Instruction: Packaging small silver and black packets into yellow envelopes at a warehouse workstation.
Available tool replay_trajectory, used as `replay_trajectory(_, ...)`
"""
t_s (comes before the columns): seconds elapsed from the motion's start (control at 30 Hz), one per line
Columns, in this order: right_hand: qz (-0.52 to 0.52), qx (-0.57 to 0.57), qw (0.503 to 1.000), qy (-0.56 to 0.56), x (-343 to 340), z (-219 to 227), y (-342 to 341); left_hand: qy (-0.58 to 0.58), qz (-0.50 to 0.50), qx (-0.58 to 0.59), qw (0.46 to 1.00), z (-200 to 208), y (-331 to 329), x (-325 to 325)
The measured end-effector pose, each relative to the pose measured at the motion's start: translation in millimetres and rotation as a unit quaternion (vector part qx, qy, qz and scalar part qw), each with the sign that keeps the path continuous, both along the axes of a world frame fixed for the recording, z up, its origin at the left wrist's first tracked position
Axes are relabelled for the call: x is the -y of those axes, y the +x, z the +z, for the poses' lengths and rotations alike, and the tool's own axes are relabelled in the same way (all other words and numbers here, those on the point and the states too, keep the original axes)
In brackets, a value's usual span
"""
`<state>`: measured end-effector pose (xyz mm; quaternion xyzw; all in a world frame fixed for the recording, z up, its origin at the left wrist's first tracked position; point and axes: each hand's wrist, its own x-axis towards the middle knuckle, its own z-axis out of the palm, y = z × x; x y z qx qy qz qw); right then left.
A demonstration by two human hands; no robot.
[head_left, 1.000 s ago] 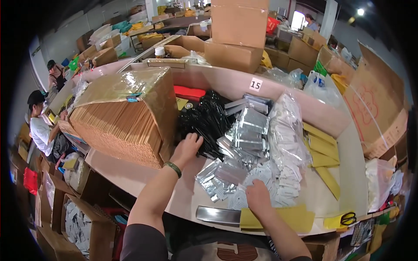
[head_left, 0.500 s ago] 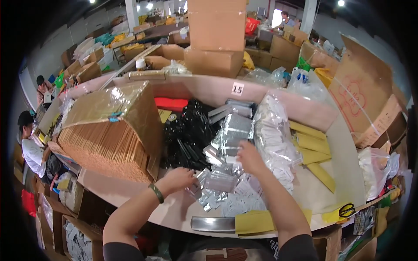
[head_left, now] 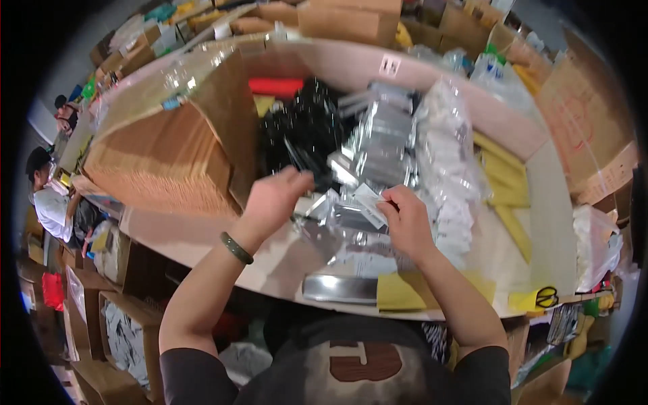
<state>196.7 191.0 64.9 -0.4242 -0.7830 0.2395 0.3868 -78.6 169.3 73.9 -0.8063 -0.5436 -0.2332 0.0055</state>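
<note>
Between its thumb and fingers my right hand (head_left: 409,219) pinches a small white printed card (head_left: 370,204), above a heap of clear plastic packets (head_left: 347,219). My left hand (head_left: 275,199), blurred, is raised at the near edge of a pile of glossy black packaged items (head_left: 304,131). Its fingers are partly stretched and I see nothing in them. Silvery packets (head_left: 385,145) lie in a stack beyond my right hand. To their right runs a long row of white packets in clear plastic (head_left: 445,162).
A large open carton packed with kraft-coloured envelopes (head_left: 155,158) stands at the left. Yellow envelopes (head_left: 506,179) lie at the right, and more yellow sheets (head_left: 412,290) sit beside a metal tray (head_left: 339,289) at the front edge. Black-handled scissors (head_left: 547,297) rest at the right corner.
My right hand has drawn nearer to me and now holds the white card. My left hand has lifted off the clear packets and moved away from me. The view has tilted down.
</note>
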Motion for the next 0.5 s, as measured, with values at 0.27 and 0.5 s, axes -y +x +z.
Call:
replay_trajectory(0.27,0.172,0.223,0.956,0.08,106.0,-74.6,-1.7,-0.156,0.142,0.317,0.925,-74.9,45.9,110.2)
replay_trajectory(0.5,0.16,0.173,0.971,0.042,118.8,-74.5,3.3,-0.167,0.124,0.353,0.912,-75.3,80.6,144.6)
